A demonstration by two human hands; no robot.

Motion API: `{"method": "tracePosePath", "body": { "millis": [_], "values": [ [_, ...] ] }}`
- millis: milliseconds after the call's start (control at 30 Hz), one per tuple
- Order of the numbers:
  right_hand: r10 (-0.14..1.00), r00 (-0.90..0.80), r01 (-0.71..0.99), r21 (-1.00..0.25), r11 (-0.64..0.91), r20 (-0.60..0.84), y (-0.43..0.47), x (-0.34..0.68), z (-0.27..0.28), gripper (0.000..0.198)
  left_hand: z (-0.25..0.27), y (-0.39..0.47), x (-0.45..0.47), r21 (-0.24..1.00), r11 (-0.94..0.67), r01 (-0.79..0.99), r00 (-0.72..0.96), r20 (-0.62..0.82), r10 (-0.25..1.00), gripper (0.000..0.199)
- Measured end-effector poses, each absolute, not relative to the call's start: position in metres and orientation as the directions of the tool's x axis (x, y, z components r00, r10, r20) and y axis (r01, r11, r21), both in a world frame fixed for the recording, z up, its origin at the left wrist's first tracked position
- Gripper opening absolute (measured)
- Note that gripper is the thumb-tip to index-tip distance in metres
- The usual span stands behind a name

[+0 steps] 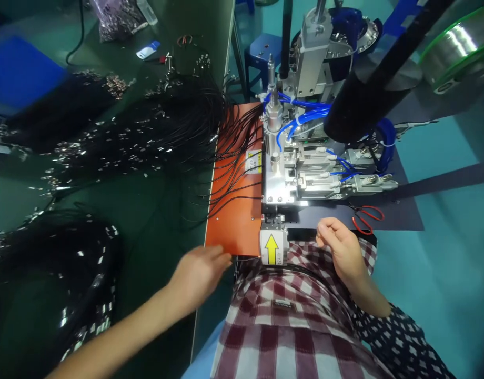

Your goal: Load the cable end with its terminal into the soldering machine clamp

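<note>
My left hand [200,271] is blurred by motion at the front edge of an orange board [236,237]. Its fingers point toward the machine, and whether they hold anything cannot be made out. My right hand [342,250] hovers over my lap with its fingers curled and thumb drawn in; I see nothing in it. Between the hands, a white block with a yellow arrow [271,248] sits at the front of a metal machine [281,179] with blue air tubes. Black cables [238,181] lie across the orange board and run up to the machine's left side.
Red-handled scissors [366,218] lie on the dark surface right of the machine. Heaps of black cables with metal ends [139,126] spread over the green table [155,210] at left. A wire spool [463,47] and a dark post [364,95] stand at upper right.
</note>
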State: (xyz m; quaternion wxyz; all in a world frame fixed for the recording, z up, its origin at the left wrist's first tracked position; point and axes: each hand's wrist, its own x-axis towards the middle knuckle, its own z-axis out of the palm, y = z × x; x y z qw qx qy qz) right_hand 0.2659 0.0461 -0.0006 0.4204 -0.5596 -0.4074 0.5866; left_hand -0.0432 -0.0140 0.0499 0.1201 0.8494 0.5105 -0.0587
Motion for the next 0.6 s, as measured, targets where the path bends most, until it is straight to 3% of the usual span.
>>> {"method": "tracePosePath", "body": {
  "millis": [100,200,367,500,600],
  "values": [
    [0.956,-0.097,-0.019,-0.960,-0.280,-0.276,0.041,0.252,0.013,0.014,0.072,0.002,-0.045,0.357,-0.442,0.823,0.438,0.098,0.894,0.016],
    [0.927,-0.284,-0.089,-0.956,-0.279,-0.244,0.038,0.232,0.022,0.021,0.071,0.007,-0.034,0.468,-0.462,0.754,0.440,0.163,0.883,0.016],
    [0.924,-0.299,-0.183,-0.936,-0.302,-0.240,0.039,0.217,0.023,0.013,0.053,0.010,-0.003,0.511,-0.435,0.741,0.470,0.068,0.880,0.012],
    [0.939,-0.280,-0.156,-0.956,-0.248,-0.198,0.039,0.218,0.023,0.006,0.048,0.024,0.024,0.712,-0.239,0.660,0.459,-0.130,0.879,0.015],
    [0.946,-0.259,-0.123,-0.965,-0.231,-0.193,0.038,0.223,0.022,0.004,0.047,0.035,0.032,0.784,-0.140,0.604,0.412,-0.157,0.897,0.011]
  ]
}}
